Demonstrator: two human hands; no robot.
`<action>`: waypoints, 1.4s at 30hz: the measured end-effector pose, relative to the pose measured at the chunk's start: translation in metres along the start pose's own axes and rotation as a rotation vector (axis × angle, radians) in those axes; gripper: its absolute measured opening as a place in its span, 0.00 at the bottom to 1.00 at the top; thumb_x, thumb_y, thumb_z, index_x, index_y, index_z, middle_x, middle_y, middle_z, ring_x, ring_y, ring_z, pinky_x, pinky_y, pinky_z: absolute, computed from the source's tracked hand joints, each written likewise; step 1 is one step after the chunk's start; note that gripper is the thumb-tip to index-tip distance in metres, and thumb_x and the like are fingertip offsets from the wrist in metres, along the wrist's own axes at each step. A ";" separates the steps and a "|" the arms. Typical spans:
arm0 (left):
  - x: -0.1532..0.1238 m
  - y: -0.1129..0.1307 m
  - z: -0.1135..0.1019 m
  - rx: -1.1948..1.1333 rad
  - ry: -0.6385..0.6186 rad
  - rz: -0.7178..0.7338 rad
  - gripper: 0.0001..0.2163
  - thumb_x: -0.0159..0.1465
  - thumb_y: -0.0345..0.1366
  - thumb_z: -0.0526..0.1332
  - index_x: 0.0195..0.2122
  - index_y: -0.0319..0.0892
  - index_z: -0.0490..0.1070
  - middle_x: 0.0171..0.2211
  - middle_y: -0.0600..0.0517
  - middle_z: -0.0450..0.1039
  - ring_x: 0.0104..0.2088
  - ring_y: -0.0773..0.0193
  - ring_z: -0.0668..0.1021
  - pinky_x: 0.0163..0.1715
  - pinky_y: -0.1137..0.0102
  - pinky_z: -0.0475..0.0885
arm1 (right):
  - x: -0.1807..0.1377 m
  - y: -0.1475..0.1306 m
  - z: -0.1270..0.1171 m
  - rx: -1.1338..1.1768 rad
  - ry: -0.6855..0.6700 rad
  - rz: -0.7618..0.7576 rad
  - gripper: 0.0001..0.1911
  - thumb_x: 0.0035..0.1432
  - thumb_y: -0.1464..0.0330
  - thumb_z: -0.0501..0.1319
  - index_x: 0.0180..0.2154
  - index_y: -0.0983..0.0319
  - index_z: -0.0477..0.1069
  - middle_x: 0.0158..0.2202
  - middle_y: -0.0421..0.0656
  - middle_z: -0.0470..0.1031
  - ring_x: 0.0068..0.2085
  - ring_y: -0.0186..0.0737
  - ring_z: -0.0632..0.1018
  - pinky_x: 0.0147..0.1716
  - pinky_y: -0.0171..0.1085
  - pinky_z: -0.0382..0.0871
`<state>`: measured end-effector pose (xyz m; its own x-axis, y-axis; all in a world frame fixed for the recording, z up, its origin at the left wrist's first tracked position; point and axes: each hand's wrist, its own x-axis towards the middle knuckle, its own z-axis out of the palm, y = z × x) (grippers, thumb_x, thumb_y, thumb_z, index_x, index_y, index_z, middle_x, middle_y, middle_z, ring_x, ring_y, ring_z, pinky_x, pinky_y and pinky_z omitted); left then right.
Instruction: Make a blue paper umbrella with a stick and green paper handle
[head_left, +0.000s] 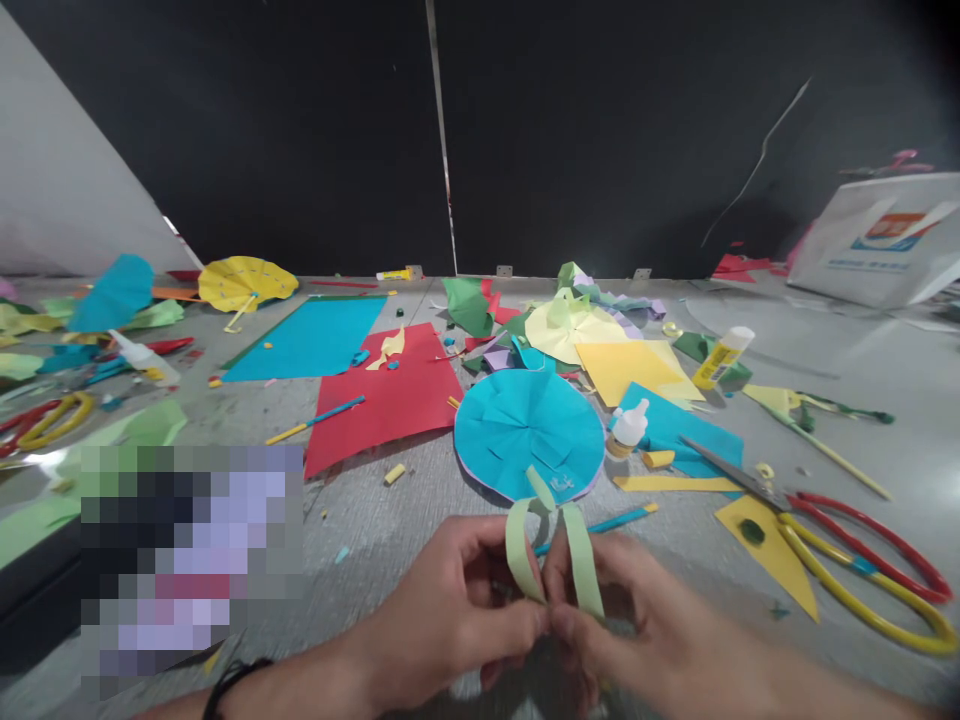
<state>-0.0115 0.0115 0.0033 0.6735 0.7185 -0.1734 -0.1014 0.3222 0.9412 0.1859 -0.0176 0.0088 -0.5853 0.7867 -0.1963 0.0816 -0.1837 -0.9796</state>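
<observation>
- Down at the near edge of the grey worktop [360,530], my left hand [442,620] and right hand [645,630] are right up against each other, held above the surface as far as I can tell.
- Both grips are pressed together, pinching the lower ends of the pale green paper strips [523,560], which arch up in a loop between them.
- Top of that loop sits just in front of a cyan pleated paper circle [529,435] with a lilac rim. A blue stick [615,522] lies just behind the strips.
- Off to my right: scissors with red and yellow handles [862,610], a white glue bottle [628,430] and a yellow glue stick [721,358].
- Further back, a red paper sheet [382,400] butts up against a blue paper sheet [307,340], with paper scraps scattered all around.
- Black band on my left wrist [229,690]. Lower left of the feed is pixelated, can't make out anything there.
</observation>
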 end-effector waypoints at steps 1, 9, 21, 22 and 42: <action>0.000 0.000 0.000 0.001 0.002 -0.001 0.09 0.57 0.35 0.70 0.30 0.39 0.71 0.24 0.55 0.70 0.18 0.75 0.67 0.15 0.80 0.64 | 0.000 -0.001 0.000 -0.002 0.001 -0.018 0.13 0.65 0.60 0.65 0.36 0.59 0.63 0.28 0.35 0.69 0.26 0.32 0.74 0.30 0.32 0.73; -0.003 -0.001 0.003 0.051 0.020 -0.050 0.10 0.54 0.31 0.69 0.37 0.38 0.77 0.27 0.54 0.73 0.19 0.75 0.68 0.16 0.80 0.65 | 0.002 -0.009 0.002 -0.051 -0.054 -0.041 0.12 0.63 0.64 0.65 0.47 0.61 0.73 0.35 0.40 0.76 0.29 0.33 0.78 0.33 0.33 0.77; -0.005 -0.002 0.000 0.018 -0.022 -0.090 0.14 0.54 0.35 0.72 0.42 0.39 0.80 0.31 0.50 0.78 0.19 0.75 0.68 0.16 0.80 0.64 | 0.000 -0.005 -0.003 -0.066 -0.104 -0.044 0.07 0.66 0.63 0.63 0.42 0.60 0.70 0.33 0.39 0.73 0.30 0.33 0.76 0.32 0.32 0.76; -0.004 -0.002 0.000 0.010 -0.025 -0.091 0.14 0.54 0.35 0.72 0.42 0.39 0.79 0.30 0.51 0.77 0.19 0.75 0.68 0.16 0.81 0.64 | 0.000 -0.006 -0.003 -0.056 -0.104 -0.040 0.08 0.66 0.63 0.63 0.42 0.60 0.69 0.32 0.38 0.71 0.30 0.33 0.76 0.32 0.32 0.76; 0.002 0.007 -0.002 0.036 0.183 0.109 0.16 0.63 0.47 0.70 0.33 0.39 0.70 0.22 0.59 0.64 0.19 0.75 0.67 0.17 0.80 0.63 | -0.002 -0.004 -0.007 -0.891 0.240 -0.512 0.11 0.69 0.72 0.56 0.44 0.60 0.77 0.44 0.50 0.82 0.47 0.48 0.82 0.48 0.46 0.77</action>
<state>-0.0122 0.0161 0.0090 0.5152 0.8490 -0.1169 -0.1378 0.2167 0.9665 0.1921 -0.0139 0.0131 -0.5505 0.7619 0.3412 0.4902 0.6259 -0.6066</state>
